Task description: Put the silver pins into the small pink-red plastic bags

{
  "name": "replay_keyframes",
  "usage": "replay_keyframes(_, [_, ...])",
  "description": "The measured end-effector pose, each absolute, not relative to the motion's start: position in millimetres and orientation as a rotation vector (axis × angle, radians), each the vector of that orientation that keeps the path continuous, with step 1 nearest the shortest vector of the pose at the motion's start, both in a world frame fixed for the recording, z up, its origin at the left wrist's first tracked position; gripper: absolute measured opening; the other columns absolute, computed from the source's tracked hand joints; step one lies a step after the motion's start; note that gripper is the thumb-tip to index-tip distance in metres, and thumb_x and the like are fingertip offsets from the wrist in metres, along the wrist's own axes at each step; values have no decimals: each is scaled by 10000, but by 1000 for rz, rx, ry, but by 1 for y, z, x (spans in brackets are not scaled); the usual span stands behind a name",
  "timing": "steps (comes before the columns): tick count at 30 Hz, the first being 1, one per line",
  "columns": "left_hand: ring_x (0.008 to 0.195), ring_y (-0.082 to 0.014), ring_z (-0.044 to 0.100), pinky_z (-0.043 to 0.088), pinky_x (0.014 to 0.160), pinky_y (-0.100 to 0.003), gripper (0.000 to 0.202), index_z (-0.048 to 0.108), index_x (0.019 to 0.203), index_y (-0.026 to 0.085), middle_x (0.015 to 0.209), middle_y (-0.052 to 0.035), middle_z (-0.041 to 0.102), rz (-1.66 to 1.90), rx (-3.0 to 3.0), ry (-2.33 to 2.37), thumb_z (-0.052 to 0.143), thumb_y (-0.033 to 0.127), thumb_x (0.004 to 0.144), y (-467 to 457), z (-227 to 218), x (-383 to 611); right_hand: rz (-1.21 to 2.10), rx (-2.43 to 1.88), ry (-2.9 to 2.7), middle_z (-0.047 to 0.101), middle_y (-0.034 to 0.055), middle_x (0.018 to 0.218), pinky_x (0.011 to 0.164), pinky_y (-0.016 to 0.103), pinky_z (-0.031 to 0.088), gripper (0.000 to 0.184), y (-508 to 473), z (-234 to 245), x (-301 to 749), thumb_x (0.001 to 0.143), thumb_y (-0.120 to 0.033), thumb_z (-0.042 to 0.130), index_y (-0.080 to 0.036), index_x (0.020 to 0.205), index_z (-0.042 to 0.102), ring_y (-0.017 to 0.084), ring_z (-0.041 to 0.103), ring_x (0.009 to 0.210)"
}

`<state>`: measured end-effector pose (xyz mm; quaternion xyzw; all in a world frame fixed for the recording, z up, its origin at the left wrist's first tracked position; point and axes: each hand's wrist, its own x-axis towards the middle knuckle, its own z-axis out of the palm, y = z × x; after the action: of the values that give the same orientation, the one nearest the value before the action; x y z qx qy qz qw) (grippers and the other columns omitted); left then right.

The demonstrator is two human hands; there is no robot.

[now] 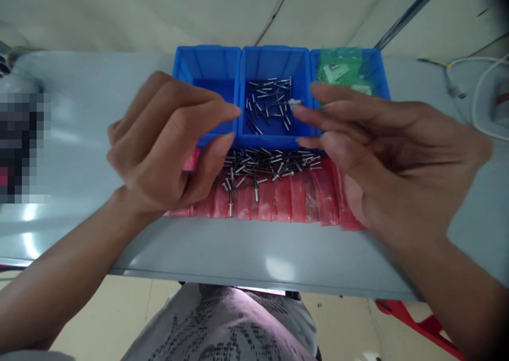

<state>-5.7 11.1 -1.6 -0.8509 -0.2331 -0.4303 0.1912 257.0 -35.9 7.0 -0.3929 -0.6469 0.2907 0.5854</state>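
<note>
Three blue plastic bins stand in a row at the table's far side. The middle bin holds several loose metal blind rivets. My left hand hovers at the left bin, with its fingertips near the wall dividing it from the middle bin. My right hand reaches over the right bin's front corner, its fingertips by a small white piece in the middle bin. Neither hand visibly holds anything. More rivets lie on a row of red plastic packets.
The right bin holds a green plastic bag. The grey table's near edge runs below my forearms. White cables lie at the far right. A blurred dark patch covers part of the left side.
</note>
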Motion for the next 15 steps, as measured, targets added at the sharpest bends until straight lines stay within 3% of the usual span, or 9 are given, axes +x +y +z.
replay_keyframes(2, [904, -227, 754, 623, 749, -379, 282, 713, 1228, 114, 1036, -108, 782, -1169, -2385, -683, 655, 183, 960, 13, -2, -8, 550, -950, -1676, 856, 10, 1183, 806, 381, 741, 381, -34, 8, 264, 962, -43, 706, -300, 1208, 843, 240, 840, 1052])
replay_keyframes(5, [882, -205, 734, 595, 718, -351, 291, 702, 1223, 159, 1023, -76, 776, -1105, -2397, -652, 698, 190, 934, 13, -3, -10, 128, -845, -2130, 862, -40, 1005, 636, 324, 648, 262, -31, 8, 274, 956, -120, 769, -307, 1131, 824, 162, 781, 776])
replay_keyframes(9, [838, -209, 734, 609, 698, -365, 278, 699, 1180, 128, 1007, -83, 785, -1056, -2395, -586, 719, 176, 907, 12, -2, -8, -386, -604, -2584, 856, 45, 1033, 631, 359, 600, 186, -29, 3, 276, 1020, -126, 684, -182, 1157, 796, 208, 769, 856])
replay_keyframes(12, [849, -206, 748, 619, 695, -364, 269, 693, 1196, 160, 1018, -62, 785, -1044, -2402, -636, 692, 172, 926, 11, -2, -8, -321, -628, -2621, 843, 67, 1064, 696, 355, 607, 234, -29, -1, 273, 1052, -77, 588, -161, 1134, 792, 204, 757, 891])
replay_keyframes(15, [879, -201, 761, 625, 704, -361, 276, 682, 1216, 199, 1053, -42, 786, -1027, -2419, -705, 683, 173, 942, 10, -2, -8, -250, -639, -2566, 833, 74, 1042, 700, 366, 620, 179, -29, -6, 271, 1022, -68, 652, -143, 1113, 787, 211, 747, 859])
